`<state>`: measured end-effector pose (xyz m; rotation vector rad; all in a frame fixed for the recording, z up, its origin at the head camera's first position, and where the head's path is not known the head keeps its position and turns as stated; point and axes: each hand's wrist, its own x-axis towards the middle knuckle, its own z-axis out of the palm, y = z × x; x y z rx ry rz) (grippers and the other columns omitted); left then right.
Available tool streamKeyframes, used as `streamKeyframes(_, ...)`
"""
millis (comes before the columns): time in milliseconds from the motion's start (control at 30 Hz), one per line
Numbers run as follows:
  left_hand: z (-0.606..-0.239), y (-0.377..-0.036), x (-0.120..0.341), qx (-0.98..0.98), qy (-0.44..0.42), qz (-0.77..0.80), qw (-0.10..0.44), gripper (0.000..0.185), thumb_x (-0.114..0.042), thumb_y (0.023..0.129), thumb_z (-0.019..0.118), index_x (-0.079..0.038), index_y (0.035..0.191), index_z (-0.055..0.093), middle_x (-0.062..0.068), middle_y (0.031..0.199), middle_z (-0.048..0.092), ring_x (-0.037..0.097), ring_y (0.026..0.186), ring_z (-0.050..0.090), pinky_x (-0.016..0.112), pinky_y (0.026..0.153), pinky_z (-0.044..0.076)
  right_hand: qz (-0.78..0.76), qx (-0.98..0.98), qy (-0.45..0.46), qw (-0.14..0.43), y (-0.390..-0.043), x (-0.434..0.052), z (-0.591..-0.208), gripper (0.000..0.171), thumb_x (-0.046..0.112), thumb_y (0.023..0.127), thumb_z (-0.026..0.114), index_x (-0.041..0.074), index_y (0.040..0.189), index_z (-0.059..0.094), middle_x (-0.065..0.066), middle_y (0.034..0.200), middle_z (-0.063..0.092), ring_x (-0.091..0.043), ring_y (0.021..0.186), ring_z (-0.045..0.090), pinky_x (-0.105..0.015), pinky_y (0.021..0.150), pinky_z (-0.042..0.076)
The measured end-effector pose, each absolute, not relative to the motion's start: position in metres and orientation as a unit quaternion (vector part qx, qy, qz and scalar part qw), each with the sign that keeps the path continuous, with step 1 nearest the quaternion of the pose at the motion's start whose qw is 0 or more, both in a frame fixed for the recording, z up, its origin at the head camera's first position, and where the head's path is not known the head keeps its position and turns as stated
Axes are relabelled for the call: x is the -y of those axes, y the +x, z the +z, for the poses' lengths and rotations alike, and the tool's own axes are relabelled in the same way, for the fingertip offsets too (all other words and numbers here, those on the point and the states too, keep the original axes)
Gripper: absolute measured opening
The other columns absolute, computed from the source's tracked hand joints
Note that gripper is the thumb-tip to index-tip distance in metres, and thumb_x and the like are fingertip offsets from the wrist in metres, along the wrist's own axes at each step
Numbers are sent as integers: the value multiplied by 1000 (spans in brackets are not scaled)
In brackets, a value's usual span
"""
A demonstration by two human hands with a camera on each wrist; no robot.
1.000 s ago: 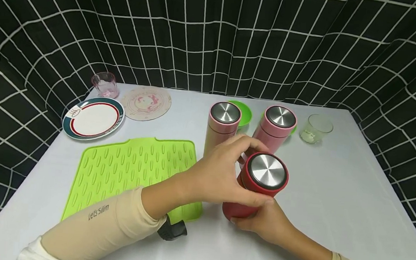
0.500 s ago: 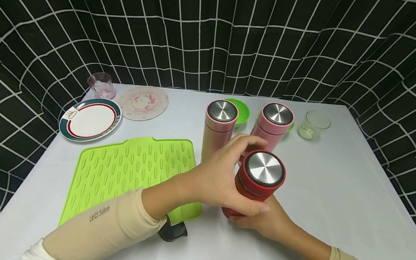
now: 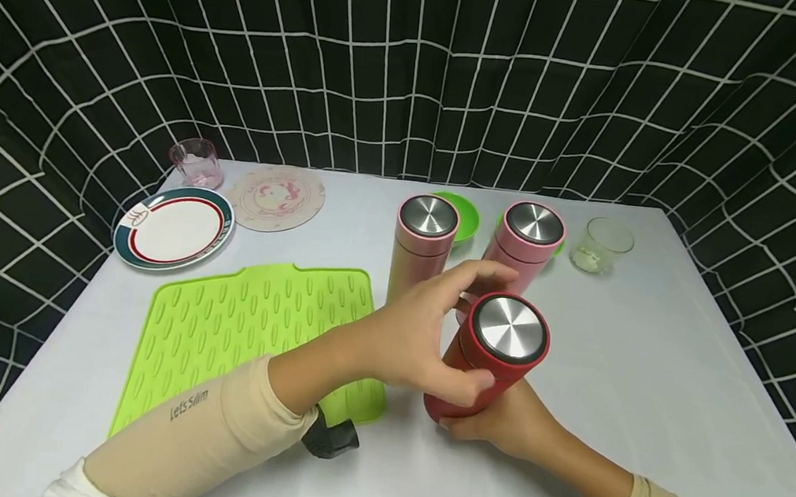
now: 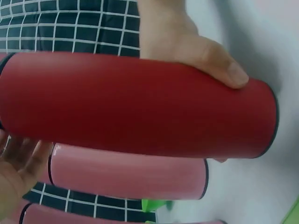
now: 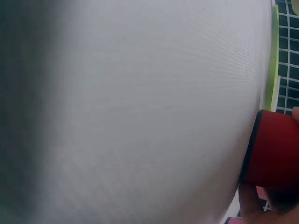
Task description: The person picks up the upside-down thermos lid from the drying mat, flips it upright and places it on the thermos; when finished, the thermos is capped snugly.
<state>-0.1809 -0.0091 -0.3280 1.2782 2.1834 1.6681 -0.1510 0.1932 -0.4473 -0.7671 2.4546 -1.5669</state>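
Both hands gripping red flask (image 3: 488, 359), tilted.
Left hand (image 3: 411, 340) curling near lid, right hand (image 3: 506, 424) wrapping base; pink flasks (image 3: 522, 244) at 12 o'clock.

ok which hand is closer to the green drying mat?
Left. The left hand grips the upper part of the red flask just right of the green drying mat, its forearm crossing the mat's near corner. The right hand holds the flask's base, farther right.
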Motion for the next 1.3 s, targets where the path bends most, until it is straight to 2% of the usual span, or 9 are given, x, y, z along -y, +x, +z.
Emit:
streamKeyframes(367,-333,-178,5,-719,411,560,36,79,-17,69,85,-10,134,41,-1,125,50,4,109,52,24,94,45,-514,-818,-248,68,-150,-194,-448,67,9,62,93,22,116,55,7,107,63,-16,95,61,-28,84,49)
streamKeyframes(467,-334,-177,5,-702,421,573,40,80,-12,69,82,-7,134,36,1,124,53,6,111,53,25,98,43,-509,-817,-264,57,-150,-192,-448,65,7,62,92,20,115,56,7,104,63,-15,92,61,-28,82,50)
streamKeyframes(567,-333,-174,6,-709,416,566,58,86,-16,70,83,-9,135,28,0,129,47,6,115,50,25,99,42,-512,-811,-275,59,-150,-192,-447,61,7,64,90,18,113,56,7,101,64,-15,89,61,-28,80,50)
streamKeyframes(733,-332,-173,4,-720,403,561,70,77,-14,71,79,-9,133,34,-3,125,48,6,108,53,24,96,44,-509,-819,-255,72,-149,-192,-445,60,9,65,90,19,113,56,7,102,64,-15,90,61,-28,80,49)
streamKeyframes(933,-334,-176,4,-730,384,561,66,73,-20,70,84,-13,129,41,-8,117,53,5,103,55,24,92,46,-503,-824,-252,68,-149,-192,-446,63,10,64,91,21,115,56,8,105,63,-15,93,61,-28,82,50)
streamKeyframes(1000,-335,-178,4,-719,400,564,68,70,-14,70,81,-12,129,43,-7,115,56,6,104,56,25,94,46,-495,-827,-257,65,-150,-192,-446,61,9,64,90,22,112,56,8,102,63,-14,90,61,-28,81,50)
streamKeyframes(1067,-335,-178,5,-715,409,562,76,75,-13,69,81,-12,131,38,-5,120,52,6,106,54,25,95,45,-499,-823,-261,71,-151,-193,-446,58,8,65,90,21,111,57,8,100,64,-15,89,61,-29,80,50)
streamKeyframes(1167,-335,-179,3,-709,405,572,73,75,-15,69,84,-11,128,39,-1,121,50,7,108,54,25,97,44,-498,-826,-253,70,-150,-193,-447,61,9,64,91,22,112,56,9,103,64,-14,91,61,-28,81,50)
streamKeyframes(1300,-334,-177,3,-703,409,578,64,70,-11,70,79,-10,130,43,-2,117,56,6,107,55,26,97,44,-500,-823,-261,68,-149,-192,-447,60,8,64,90,22,112,56,8,102,63,-14,90,61,-29,81,50)
